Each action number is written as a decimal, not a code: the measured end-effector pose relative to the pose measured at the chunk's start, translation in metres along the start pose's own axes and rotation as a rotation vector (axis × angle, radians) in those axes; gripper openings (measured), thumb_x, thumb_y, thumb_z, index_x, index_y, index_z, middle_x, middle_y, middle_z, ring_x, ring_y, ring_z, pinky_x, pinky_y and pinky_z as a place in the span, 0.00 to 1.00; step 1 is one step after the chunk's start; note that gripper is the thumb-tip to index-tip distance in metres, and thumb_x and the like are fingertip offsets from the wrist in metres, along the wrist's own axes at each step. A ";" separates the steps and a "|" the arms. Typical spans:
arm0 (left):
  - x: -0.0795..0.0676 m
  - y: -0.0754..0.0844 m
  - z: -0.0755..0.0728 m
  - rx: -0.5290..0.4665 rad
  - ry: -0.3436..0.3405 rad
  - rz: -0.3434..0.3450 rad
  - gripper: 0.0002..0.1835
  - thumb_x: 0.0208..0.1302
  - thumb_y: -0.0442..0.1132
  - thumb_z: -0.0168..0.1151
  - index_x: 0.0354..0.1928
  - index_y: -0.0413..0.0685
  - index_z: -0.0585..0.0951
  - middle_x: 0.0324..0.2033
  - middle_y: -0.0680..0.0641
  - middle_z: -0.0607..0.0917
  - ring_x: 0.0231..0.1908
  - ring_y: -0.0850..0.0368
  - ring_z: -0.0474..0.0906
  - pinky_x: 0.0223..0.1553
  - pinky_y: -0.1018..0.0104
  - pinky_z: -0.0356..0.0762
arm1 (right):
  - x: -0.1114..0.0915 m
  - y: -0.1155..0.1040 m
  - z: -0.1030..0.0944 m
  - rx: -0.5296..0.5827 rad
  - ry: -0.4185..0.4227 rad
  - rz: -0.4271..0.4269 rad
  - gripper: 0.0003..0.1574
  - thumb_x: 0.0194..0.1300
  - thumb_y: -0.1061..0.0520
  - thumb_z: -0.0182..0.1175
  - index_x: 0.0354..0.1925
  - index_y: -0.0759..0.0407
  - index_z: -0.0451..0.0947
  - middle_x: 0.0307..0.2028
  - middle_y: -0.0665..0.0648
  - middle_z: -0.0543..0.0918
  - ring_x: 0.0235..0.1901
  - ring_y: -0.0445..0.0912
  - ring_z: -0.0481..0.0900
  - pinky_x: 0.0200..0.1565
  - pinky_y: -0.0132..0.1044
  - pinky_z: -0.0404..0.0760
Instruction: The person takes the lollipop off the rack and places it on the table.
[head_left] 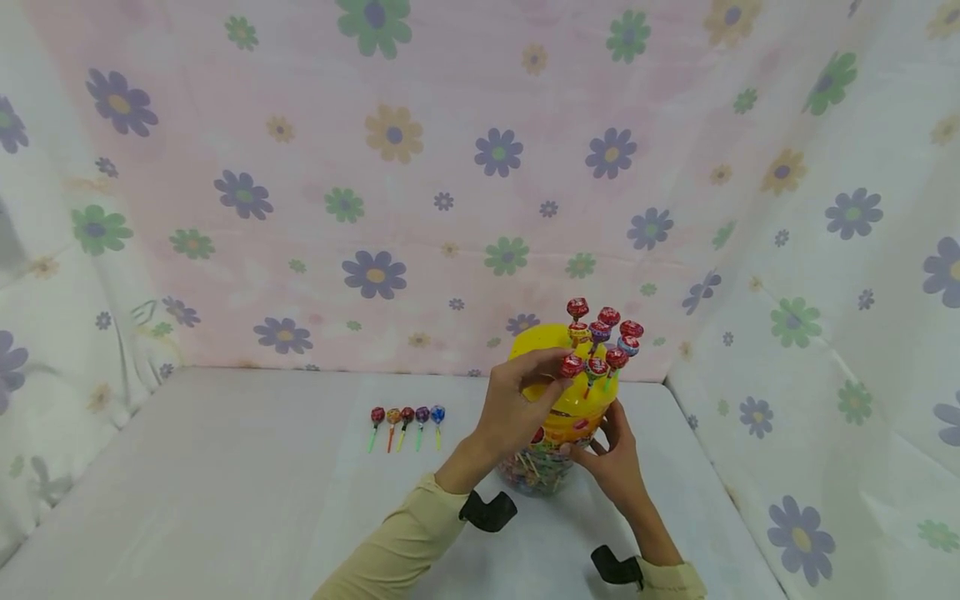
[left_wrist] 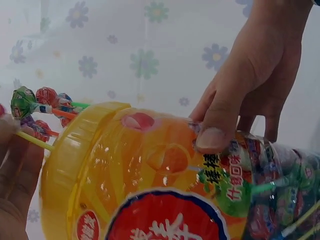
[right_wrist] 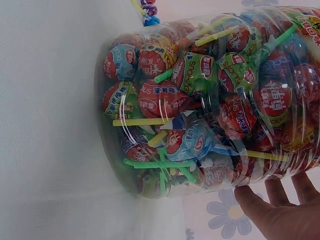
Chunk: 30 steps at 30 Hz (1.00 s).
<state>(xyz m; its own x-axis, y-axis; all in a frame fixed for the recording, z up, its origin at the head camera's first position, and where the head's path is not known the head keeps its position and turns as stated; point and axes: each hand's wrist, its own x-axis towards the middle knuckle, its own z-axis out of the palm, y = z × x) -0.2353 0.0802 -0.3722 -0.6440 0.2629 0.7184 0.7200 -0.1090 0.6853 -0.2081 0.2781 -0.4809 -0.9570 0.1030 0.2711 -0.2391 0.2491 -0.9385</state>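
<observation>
A clear jar (head_left: 542, 467) packed with wrapped lollipops stands on the white table (head_left: 225, 467), capped by a yellow dome lid (head_left: 551, 375). Several lollipops (head_left: 603, 337) stick upright out of the lid. My left hand (head_left: 553, 371) reaches over the lid and pinches a red lollipop (head_left: 572, 365) there; in the left wrist view its fingers (left_wrist: 12, 170) lie by a yellow stick (left_wrist: 35, 141). My right hand (head_left: 596, 437) grips the jar's side just under the lid, thumb pressed on the label (left_wrist: 215, 140). The right wrist view shows the jar body (right_wrist: 210, 100) with my fingertips (right_wrist: 280, 210) beneath it.
Several lollipops (head_left: 406, 423) lie in a row on the table to the left of the jar. Flowered cloth walls (head_left: 420, 183) close in the back and both sides, the right wall (head_left: 810, 400) near the jar. Bare table stretches to the left.
</observation>
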 end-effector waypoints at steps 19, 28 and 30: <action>-0.018 0.009 -0.041 0.007 0.124 -0.081 0.21 0.68 0.28 0.64 0.62 0.41 0.78 0.52 0.40 0.86 0.46 0.46 0.86 0.43 0.65 0.87 | 0.000 -0.003 0.000 0.011 -0.012 -0.004 0.58 0.60 0.65 0.73 0.78 0.51 0.51 0.70 0.58 0.67 0.69 0.60 0.67 0.66 0.64 0.70; -0.042 -0.007 -0.074 0.034 0.135 -0.206 0.20 0.69 0.29 0.64 0.62 0.39 0.78 0.49 0.41 0.85 0.44 0.51 0.86 0.42 0.66 0.87 | 0.000 -0.002 0.000 0.009 -0.008 -0.014 0.57 0.60 0.66 0.73 0.78 0.50 0.52 0.69 0.57 0.67 0.68 0.58 0.68 0.65 0.65 0.70; -0.049 -0.011 -0.083 0.036 0.142 -0.225 0.21 0.69 0.29 0.64 0.62 0.40 0.78 0.48 0.40 0.86 0.42 0.54 0.86 0.41 0.67 0.87 | 0.000 -0.001 0.000 0.009 -0.009 -0.012 0.58 0.60 0.66 0.73 0.78 0.50 0.52 0.69 0.57 0.67 0.68 0.58 0.67 0.65 0.66 0.70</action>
<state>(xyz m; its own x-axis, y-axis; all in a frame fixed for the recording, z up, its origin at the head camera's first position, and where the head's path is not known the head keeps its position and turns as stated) -0.2332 -0.0110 -0.4048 -0.8171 0.1388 0.5595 0.5615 -0.0279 0.8270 -0.2077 0.2778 -0.4799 -0.9556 0.0913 0.2800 -0.2515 0.2417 -0.9372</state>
